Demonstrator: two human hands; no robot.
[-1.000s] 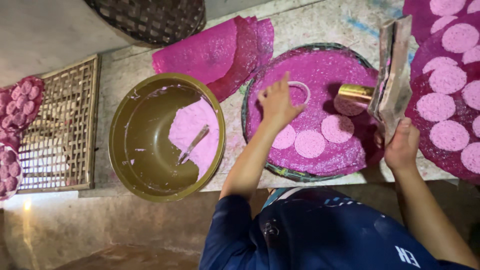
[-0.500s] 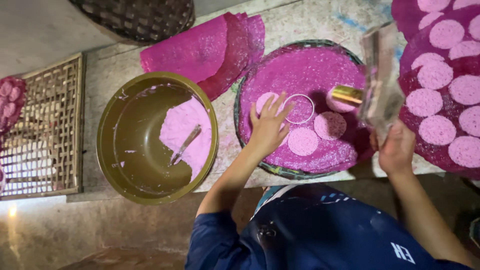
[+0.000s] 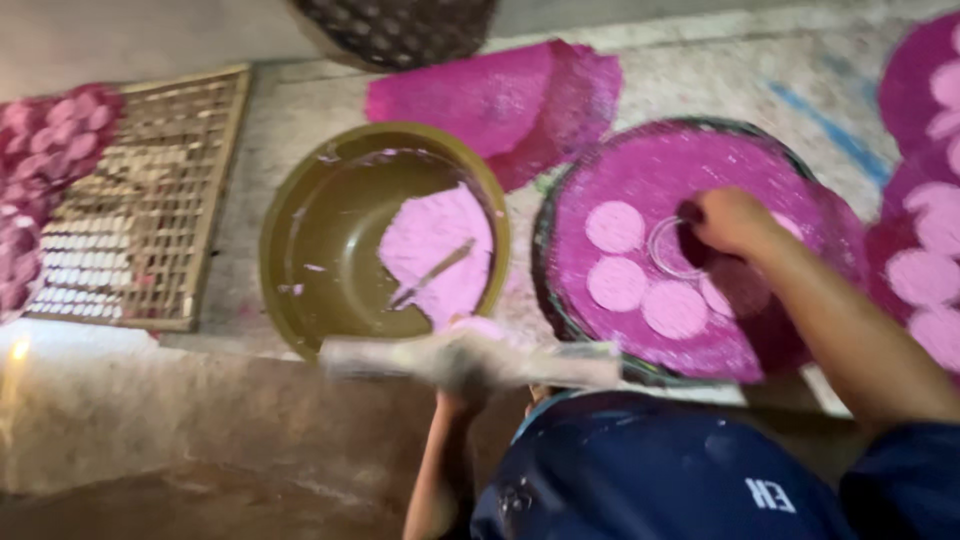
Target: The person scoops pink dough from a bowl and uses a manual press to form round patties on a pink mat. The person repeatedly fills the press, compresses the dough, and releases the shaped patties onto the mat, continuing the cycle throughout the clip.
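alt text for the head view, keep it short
A person's right hand touches a small ring on a round tray of magenta dough with pale discs. The left hand grips a blurred long tool. A green basin of pink batter sits beside the tray.

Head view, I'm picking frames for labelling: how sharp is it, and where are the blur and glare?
Head view: soft all over with motion blur; worst on the pale flat tool streaked across the lower middle, its grip hidden by smear; the hand on the round purple tray is blurred too; the olive round basin reads fairly clearly; a small bright glare spot sits at the left edge, and the bottom is dim.
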